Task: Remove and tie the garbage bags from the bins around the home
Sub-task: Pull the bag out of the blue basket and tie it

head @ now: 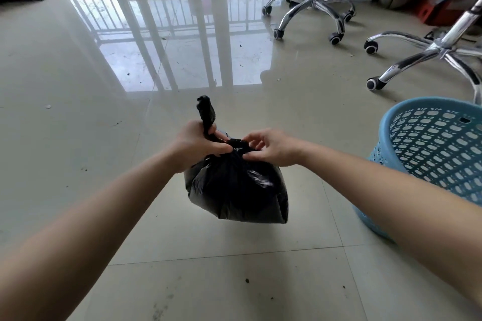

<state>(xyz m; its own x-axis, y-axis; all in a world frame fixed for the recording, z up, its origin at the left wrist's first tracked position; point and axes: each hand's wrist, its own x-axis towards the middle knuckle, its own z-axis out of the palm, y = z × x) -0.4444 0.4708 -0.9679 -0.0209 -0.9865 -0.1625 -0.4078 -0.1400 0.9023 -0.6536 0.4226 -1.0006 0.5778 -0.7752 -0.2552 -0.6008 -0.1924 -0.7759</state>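
Both hands pinch the black garbage bag neck; bag hangs below.

Garbage bag, glossy black; bin, light blue with a white apple-shaped cut-out pattern; floor tiles, pale beige; chair bases, chrome.

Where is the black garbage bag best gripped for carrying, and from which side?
Grip the black garbage bag at its gathered neck, coming from above. There the plastic is bunched narrow and points up; the body below bulges wide. The left hand holds the twisted tail.
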